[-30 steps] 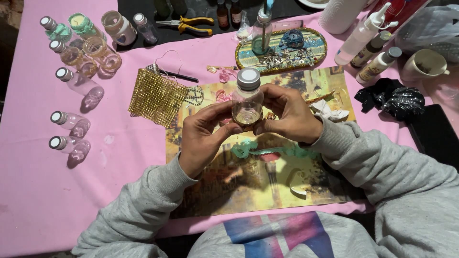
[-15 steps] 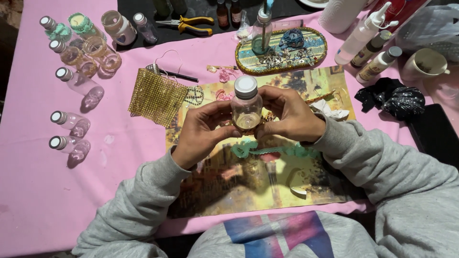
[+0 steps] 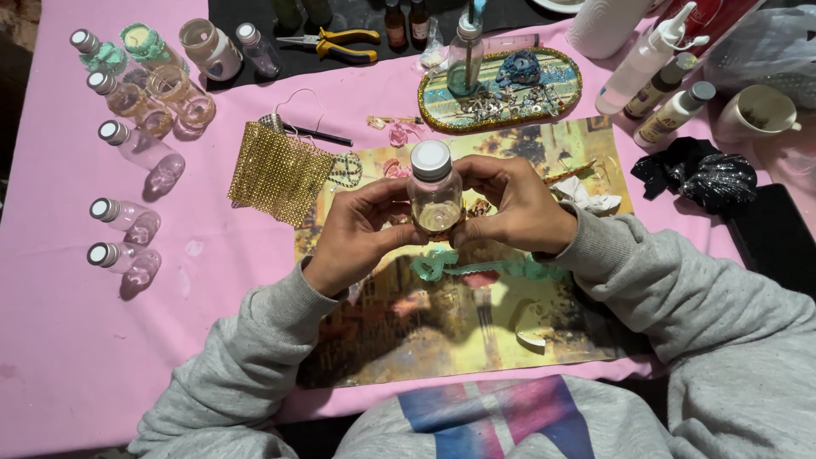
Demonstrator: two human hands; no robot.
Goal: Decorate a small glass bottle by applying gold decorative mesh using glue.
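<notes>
1. Two hands hold one small clear bottle with a white cap, upright, above a printed picture mat – left hand wraps its left side, right hand its right, fingers curled closed on it.
2. Bottle sits over the mat's upper middle, fingertips of both hands pressed near its base.
3. Teal lace strip lies on the mat just below the hands.
4. Gold mesh piece on the pink surface, left of the left hand – apart from it.
5. Row of small capped bottles lying at far left.
6. Oval tray with trinkets behind the bottle; yellow-handled pliers further back.
7. Black glittery cloth at right; cup beyond it.
</notes>
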